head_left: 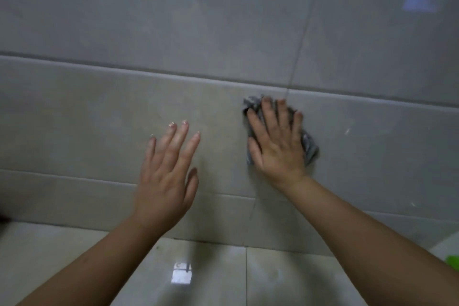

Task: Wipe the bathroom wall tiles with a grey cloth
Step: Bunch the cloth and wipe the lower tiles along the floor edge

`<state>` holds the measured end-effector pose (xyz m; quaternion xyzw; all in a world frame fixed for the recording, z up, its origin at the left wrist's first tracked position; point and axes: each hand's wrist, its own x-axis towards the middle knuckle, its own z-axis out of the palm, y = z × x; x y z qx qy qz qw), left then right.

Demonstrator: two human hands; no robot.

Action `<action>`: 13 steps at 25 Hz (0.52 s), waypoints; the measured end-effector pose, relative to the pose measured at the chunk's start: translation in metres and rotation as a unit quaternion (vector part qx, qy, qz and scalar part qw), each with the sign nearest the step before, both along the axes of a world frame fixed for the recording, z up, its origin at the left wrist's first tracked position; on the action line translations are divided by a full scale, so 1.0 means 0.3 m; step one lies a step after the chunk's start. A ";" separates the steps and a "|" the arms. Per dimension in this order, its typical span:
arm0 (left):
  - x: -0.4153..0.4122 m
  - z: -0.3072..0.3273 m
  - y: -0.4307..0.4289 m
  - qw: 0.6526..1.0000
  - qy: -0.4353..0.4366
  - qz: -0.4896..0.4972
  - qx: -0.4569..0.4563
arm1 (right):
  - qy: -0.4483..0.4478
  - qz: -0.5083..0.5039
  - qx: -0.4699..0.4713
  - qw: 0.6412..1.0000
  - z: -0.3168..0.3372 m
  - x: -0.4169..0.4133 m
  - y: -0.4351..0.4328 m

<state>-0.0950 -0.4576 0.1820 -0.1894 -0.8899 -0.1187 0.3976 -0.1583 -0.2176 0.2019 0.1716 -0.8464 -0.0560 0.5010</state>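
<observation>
the crumpled grey cloth (309, 146) sits right of centre, flattened on the glossy beige wall tiles (99, 117) under the right hand (278, 146), fingers spread straight. soft and limp, it likely bunches; palm pressure suits it. the left hand (166, 181) is open, holding nothing.

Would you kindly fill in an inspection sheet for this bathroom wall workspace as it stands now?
Surface: glossy grey-beige wall tiles with dark grout lines.
Job's things: crumpled grey cloth against the wall under the right hand.
Clutter: small bright green object at the right edge, unidentifiable.
Hands: right hand presses the cloth with straight, spread fingers; left hand open, holding nothing, wall contact unclear.
Cables: nothing seen.
Surroundings: pale glossy floor tiles below, reflecting a bright light patch.
</observation>
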 end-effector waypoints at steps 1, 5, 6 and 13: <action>0.015 0.006 -0.035 1.000 -0.002 0.002 -0.002 | -0.020 0.020 0.038 0.999 -0.008 0.004 -0.037; 0.050 0.051 -0.109 0.999 -0.003 0.039 0.019 | -0.020 0.054 0.167 0.984 0.004 0.011 -0.006; 0.054 0.062 -0.112 0.999 -0.004 0.049 0.022 | -0.012 0.053 0.172 0.984 0.023 0.007 0.016; 0.085 0.252 -0.060 0.996 0.012 0.089 0.020 | -0.002 0.046 0.087 0.995 0.253 0.002 0.063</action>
